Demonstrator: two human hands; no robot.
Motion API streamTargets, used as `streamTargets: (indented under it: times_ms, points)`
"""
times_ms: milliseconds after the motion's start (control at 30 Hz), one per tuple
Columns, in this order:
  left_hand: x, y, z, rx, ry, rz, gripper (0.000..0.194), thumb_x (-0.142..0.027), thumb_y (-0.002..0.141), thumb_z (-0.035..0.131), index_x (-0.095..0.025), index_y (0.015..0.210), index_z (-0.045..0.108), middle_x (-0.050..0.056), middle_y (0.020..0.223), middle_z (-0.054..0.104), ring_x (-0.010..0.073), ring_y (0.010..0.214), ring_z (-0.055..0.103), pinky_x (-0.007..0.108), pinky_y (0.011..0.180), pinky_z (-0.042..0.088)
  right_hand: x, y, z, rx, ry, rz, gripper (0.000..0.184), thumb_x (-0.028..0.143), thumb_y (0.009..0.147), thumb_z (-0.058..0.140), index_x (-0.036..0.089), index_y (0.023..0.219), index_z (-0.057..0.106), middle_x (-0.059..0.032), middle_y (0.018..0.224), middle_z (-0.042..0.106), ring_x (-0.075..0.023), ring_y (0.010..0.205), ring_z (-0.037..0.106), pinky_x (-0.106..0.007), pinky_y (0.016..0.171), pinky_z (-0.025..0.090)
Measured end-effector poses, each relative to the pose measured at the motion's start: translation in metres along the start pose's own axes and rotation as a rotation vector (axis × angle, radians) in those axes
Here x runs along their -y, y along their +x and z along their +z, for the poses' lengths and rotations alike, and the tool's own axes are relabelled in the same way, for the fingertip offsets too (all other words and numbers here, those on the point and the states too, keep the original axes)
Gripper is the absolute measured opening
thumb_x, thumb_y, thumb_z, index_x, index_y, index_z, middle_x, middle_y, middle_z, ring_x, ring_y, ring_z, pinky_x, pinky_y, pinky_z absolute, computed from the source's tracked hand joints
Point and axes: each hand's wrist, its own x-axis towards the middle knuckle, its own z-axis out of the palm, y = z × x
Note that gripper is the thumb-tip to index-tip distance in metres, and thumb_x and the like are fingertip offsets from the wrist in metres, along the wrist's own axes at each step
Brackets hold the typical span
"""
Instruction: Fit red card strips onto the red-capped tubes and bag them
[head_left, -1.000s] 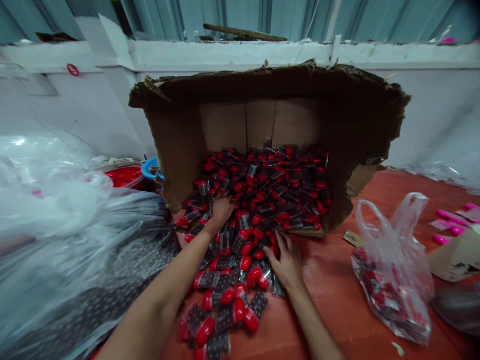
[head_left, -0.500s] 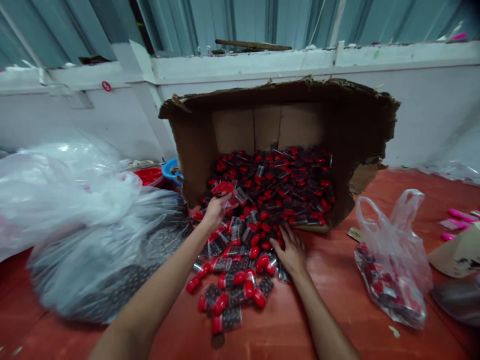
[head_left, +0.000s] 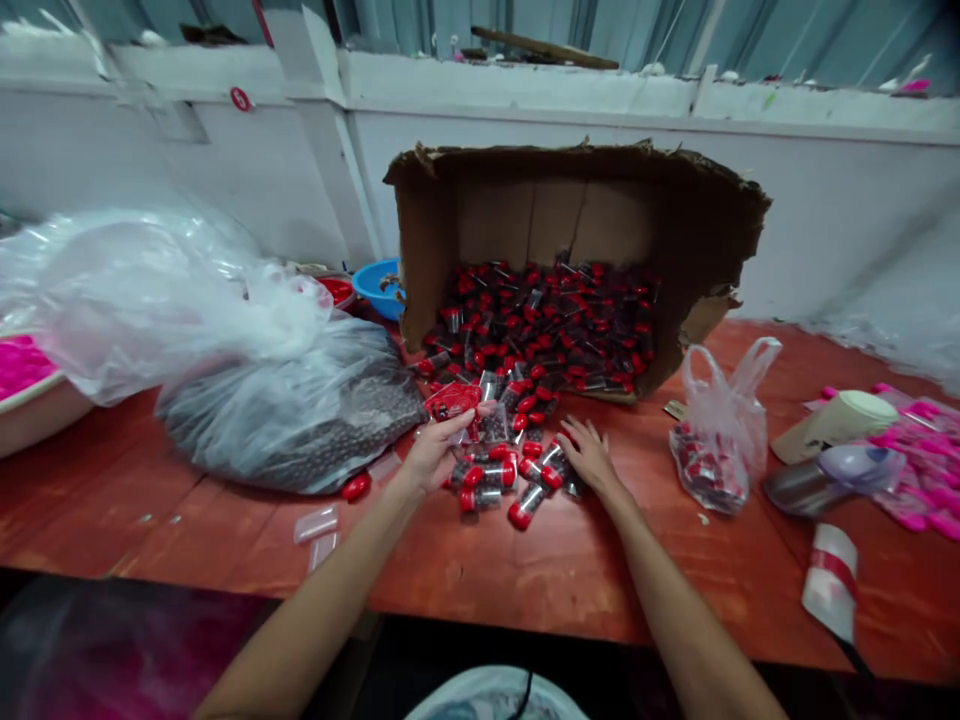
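My left hand (head_left: 433, 452) is closed on a red printed plastic packet (head_left: 452, 400) with dark marks, held just above a heap of small clear tubes with red caps (head_left: 484, 475). Some tubes show a dark, dotted filling. At the heap's right edge, my right hand (head_left: 589, 456) lies palm down with its fingers spread, the tips touching or close to the tubes. Behind both hands a torn cardboard box (head_left: 425, 240) lies on its side, opening toward me, and many more of these tubes spill out of it onto the red table (head_left: 570, 580).
At left sits a tied clear bag of dark dotted pieces (head_left: 300, 420), with a blue basin (head_left: 379, 290) behind it. To the right stand a small plastic carrier bag (head_left: 720, 440), a paper cup-like cone (head_left: 832, 425), a metal flask (head_left: 806, 488) and pink pieces (head_left: 926, 460).
The camera view has tilted down, bringing the table's front edge into sight. Both hands have drawn nearer to me along with tubes at the front of the heap; the left still holds the red packet.
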Motion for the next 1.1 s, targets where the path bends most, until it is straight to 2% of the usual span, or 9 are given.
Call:
streamTargets:
  times_ms: [100,167,267,367,433,567,733,867,1100]
  points:
    - [0.01,-0.021,-0.007,-0.01,-0.026,-0.041,0.018,-0.021,0.079,0.062,-0.012,0.091,0.072,0.013,0.112,0.068,0.0292,0.101,0.064,0.04,0.081,0.055,0.025,-0.027,-0.011,-0.151,0.117,-0.022,0.046,0.047,0.083,0.053,0.025,0.123,0.058,-0.0073,0.139,0.048,-0.0324,0.137,0.026,-0.061,0.108,0.016]
    - [0.017,-0.033,-0.011,-0.01,-0.041,-0.067,0.019,-0.021,0.079,0.062,-0.012,0.092,0.072,0.013,0.109,0.069,0.0287,0.098,0.065,0.039,0.078,0.056,0.055,-0.047,-0.013,-0.207,0.352,-0.054,0.041,0.042,0.085,0.052,0.023,0.119,0.061,-0.0087,0.13,0.055,-0.0273,0.127,0.041,-0.051,0.106,0.03]
    - [0.028,-0.049,-0.014,-0.018,-0.034,-0.085,0.022,-0.022,0.079,0.062,-0.011,0.096,0.071,0.013,0.108,0.069,0.0287,0.094,0.067,0.039,0.074,0.057,0.104,-0.076,-0.006,-0.039,0.811,0.036,0.047,0.041,0.083,0.057,0.024,0.126,0.054,-0.0081,0.117,0.062,-0.0223,0.104,0.059,-0.041,0.09,0.048]
    - [0.038,-0.063,-0.017,-0.033,-0.026,-0.108,0.025,-0.023,0.079,0.063,-0.011,0.1,0.069,0.014,0.105,0.07,0.0294,0.091,0.068,0.04,0.074,0.057,0.137,-0.095,0.005,0.087,1.074,0.095,0.053,0.035,0.074,0.068,0.026,0.125,0.055,-0.0041,0.102,0.065,-0.0184,0.091,0.061,-0.035,0.083,0.051]
    - [0.044,-0.072,-0.02,-0.04,-0.068,-0.107,0.025,-0.023,0.079,0.062,-0.011,0.1,0.068,0.014,0.104,0.071,0.0293,0.093,0.067,0.041,0.076,0.056,0.147,-0.102,0.011,0.104,1.157,0.125,0.051,0.032,0.072,0.07,0.027,0.121,0.058,-0.0017,0.094,0.065,-0.0165,0.087,0.06,-0.032,0.08,0.052]
    - [0.052,-0.088,-0.031,-0.109,-0.144,-0.053,0.023,-0.024,0.08,0.062,-0.012,0.1,0.066,0.013,0.106,0.07,0.0274,0.099,0.065,0.042,0.081,0.055,0.152,-0.111,0.02,0.114,1.212,0.169,0.048,0.031,0.071,0.07,0.027,0.118,0.061,-0.0006,0.091,0.063,-0.0152,0.084,0.059,-0.03,0.075,0.052]
    - [0.062,-0.102,-0.038,-0.242,-0.102,-0.023,0.024,-0.024,0.076,0.067,-0.012,0.097,0.064,0.012,0.103,0.07,0.0275,0.097,0.066,0.042,0.078,0.057,0.154,-0.119,0.028,0.191,1.222,0.174,0.048,0.031,0.07,0.071,0.026,0.118,0.061,-0.0013,0.093,0.063,-0.0165,0.085,0.06,-0.032,0.076,0.053]
    - [0.074,-0.106,-0.042,-0.263,-0.086,-0.005,0.03,-0.024,0.071,0.072,-0.013,0.098,0.064,0.01,0.103,0.07,0.0262,0.093,0.067,0.041,0.078,0.057,0.155,-0.124,0.035,0.244,1.197,0.16,0.049,0.028,0.071,0.07,0.027,0.119,0.061,-0.0011,0.094,0.064,-0.0168,0.087,0.06,-0.033,0.079,0.052]
    - [0.084,-0.115,-0.052,-0.245,-0.068,-0.004,0.04,-0.021,0.066,0.076,-0.014,0.104,0.065,0.011,0.104,0.07,0.0259,0.093,0.067,0.039,0.084,0.054,0.156,-0.131,0.041,0.244,0.85,-0.055,0.043,0.028,0.08,0.063,0.03,0.123,0.058,-0.0021,0.102,0.06,-0.0165,0.093,0.058,-0.031,0.082,0.05]
